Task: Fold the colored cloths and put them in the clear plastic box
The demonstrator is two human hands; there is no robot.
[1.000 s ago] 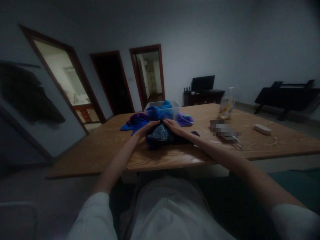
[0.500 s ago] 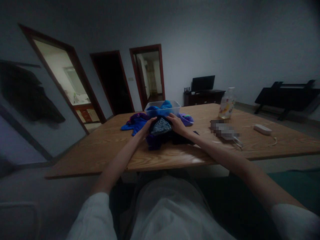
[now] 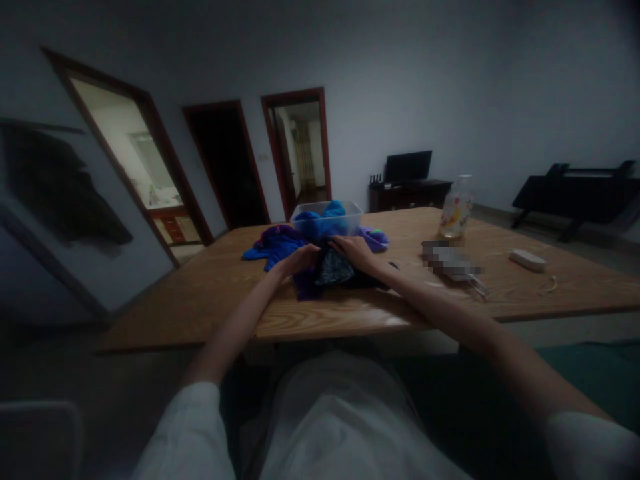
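Observation:
My right hand point(image 3: 355, 253) is closed on the upper edge of a dark cloth garment with a grey pattern point(image 3: 334, 268), which hangs crumpled just over the table. Close by on its left, my left hand point(image 3: 301, 259) has its fingers drawn together at the same garment's edge; the fingertips are partly hidden. Under and beside the hands lies dark purple and black clothing point(image 3: 309, 287). A bright blue garment point(image 3: 277, 248) with a dark, pink-marked part is heaped to the left. Behind the hands, a clear plastic bin point(image 3: 355, 217) holds rolled blue cloth point(image 3: 333, 211). Purple cloth point(image 3: 375, 238) rests at its right.
On the wooden table point(image 3: 200, 300), a jug with a fruit pattern point(image 3: 455, 210), a blurred-out pale object point(image 3: 450, 260) with a cord, and a white corded device point(image 3: 527, 260) stand to the right. A monitor point(image 3: 409, 166) sits on a dark cabinet beyond.
The patterned garment has turned and dropped slightly to the right. My left hand has moved a little lower, and the right hand has shifted over the garment's top.

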